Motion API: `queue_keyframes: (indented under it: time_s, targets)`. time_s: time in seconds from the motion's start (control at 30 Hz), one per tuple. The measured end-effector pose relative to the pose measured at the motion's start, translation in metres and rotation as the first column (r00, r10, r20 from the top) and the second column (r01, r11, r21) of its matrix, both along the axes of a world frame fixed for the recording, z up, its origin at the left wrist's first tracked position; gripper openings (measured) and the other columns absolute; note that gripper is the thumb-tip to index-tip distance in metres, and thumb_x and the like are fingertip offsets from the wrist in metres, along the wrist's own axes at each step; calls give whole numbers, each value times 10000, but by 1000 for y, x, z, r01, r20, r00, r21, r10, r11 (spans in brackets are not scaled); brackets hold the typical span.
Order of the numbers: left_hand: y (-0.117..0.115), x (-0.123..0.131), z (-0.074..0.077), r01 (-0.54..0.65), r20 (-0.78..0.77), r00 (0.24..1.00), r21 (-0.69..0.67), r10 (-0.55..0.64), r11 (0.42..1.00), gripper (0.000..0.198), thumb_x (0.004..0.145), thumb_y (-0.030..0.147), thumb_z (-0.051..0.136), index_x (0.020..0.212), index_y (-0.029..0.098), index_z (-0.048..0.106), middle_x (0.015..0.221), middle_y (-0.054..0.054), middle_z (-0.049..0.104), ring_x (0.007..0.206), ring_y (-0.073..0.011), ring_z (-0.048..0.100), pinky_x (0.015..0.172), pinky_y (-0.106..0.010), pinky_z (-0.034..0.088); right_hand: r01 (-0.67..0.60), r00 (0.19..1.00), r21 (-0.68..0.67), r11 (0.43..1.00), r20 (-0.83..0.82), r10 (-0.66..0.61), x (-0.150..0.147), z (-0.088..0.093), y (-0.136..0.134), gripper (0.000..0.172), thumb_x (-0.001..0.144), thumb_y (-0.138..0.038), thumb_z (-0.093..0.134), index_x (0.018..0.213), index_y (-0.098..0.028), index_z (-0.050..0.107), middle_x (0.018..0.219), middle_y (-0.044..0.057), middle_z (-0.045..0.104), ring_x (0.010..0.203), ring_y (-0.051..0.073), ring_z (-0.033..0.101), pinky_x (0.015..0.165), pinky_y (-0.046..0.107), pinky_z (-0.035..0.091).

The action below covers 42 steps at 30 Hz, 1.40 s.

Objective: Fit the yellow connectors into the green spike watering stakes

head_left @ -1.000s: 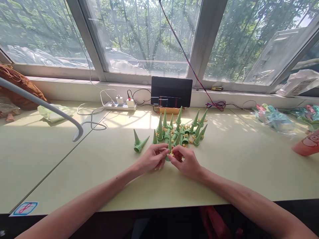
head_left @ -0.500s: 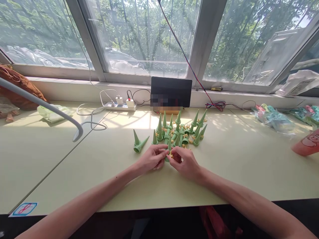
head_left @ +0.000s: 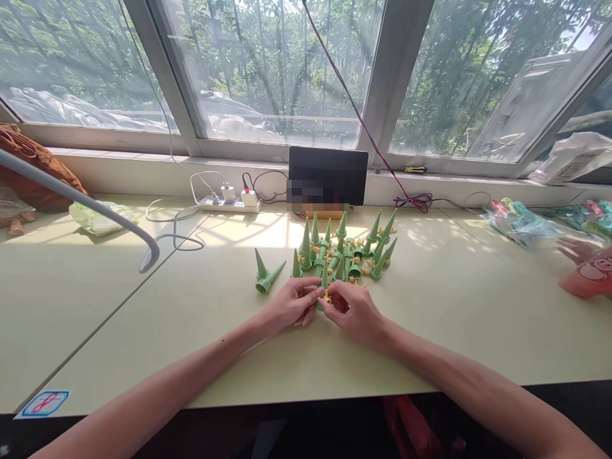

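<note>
A green plastic watering spike (head_left: 324, 275) points upward between my hands at the near side of a cluster of such spikes. My left hand (head_left: 292, 303) is closed around it from the left. From the right, my right hand (head_left: 352, 307) pinches a small yellow valve (head_left: 327, 297) at the spike's collar; its fingertips partly hide the valve. Several more green spikes with yellow valves (head_left: 348, 250) stand and lie close together just beyond my fingers. Two spikes without visible valves (head_left: 262, 273) are to the left, one upright and one lying down.
A dark tablet (head_left: 327, 175) leans near the window behind the cluster. A power strip (head_left: 229, 203) with white cables lies left of it. A grey curved rod (head_left: 95, 201) crosses the left side. At right are bagged plastic pieces (head_left: 521, 226), a pink cup (head_left: 588, 275) and another person's hand (head_left: 576, 248).
Another person's hand has come into view by the pink cup at the right. My hands keep nearly the same grip and place.
</note>
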<state>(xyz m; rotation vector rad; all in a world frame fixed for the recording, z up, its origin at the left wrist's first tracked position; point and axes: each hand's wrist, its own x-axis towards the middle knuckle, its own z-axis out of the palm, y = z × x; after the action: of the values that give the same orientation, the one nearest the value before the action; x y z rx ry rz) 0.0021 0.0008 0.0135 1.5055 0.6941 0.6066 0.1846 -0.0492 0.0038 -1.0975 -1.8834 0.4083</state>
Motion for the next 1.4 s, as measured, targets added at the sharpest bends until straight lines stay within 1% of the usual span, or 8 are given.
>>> queue_keyframes:
  time_s: [0.13,0.23,0.43,0.57,0.73,0.93,1.1,1.4]
  targets:
    - [-5,3,15,-80,-20,996,57,81,995,386,881,518,625,904,133,612,627,17,569,396,-60,454,367,-188,325,46,999,-2,999,-18,-46,4,3,3,202,901,-366,619,790,-200,589,563,-49,469,494,100,385,509,242,328]
    - [-7,3,24,-186,-29,981,164,193,969,351,879,485,634,805,144,595,531,55,473,391,-55,410,377,-186,305,91,994,-4,996,-58,-91,10,6,7,259,922,-412,592,779,-196,585,541,-48,450,486,106,388,498,246,327]
    - [-3,0,21,-289,-78,932,423,353,859,297,870,420,637,780,138,632,580,20,524,497,-85,453,463,-206,359,190,956,3,982,-230,-184,19,10,13,311,997,-440,457,803,-208,525,579,-30,468,474,114,413,465,250,334]
    - [-2,-1,14,-247,-122,927,514,355,822,235,858,369,637,883,135,645,589,14,572,519,-101,482,497,-213,389,231,926,13,973,-309,-216,26,8,16,275,1001,-423,466,812,-223,471,605,-27,492,488,123,452,477,250,375]
    - [-6,-1,12,-153,-186,928,601,324,784,184,859,312,615,956,156,605,580,44,584,469,-77,448,495,-199,372,285,931,62,956,-257,-261,33,9,18,329,988,-414,489,726,-228,421,564,-38,452,472,115,396,474,251,353]
    - [-7,-1,14,-71,-219,942,608,253,790,187,848,241,578,1012,186,509,564,93,503,456,-67,389,489,-182,341,306,948,175,936,-148,-283,33,13,18,415,989,-336,471,636,-231,281,501,-68,302,451,93,264,448,242,257]
    - [-6,-1,11,-75,-208,939,655,275,752,165,832,186,561,997,190,555,518,115,419,449,-60,352,509,-179,338,294,955,271,917,-132,-267,35,15,22,436,969,-294,493,620,-223,241,492,-81,250,449,79,205,421,224,217]
    - [-5,-1,5,-29,-286,916,650,280,760,183,865,196,535,1026,175,621,512,99,421,459,-71,365,530,-204,332,321,946,251,913,-140,-294,41,14,27,488,950,-318,518,588,-214,208,500,-74,209,471,77,191,420,220,222]
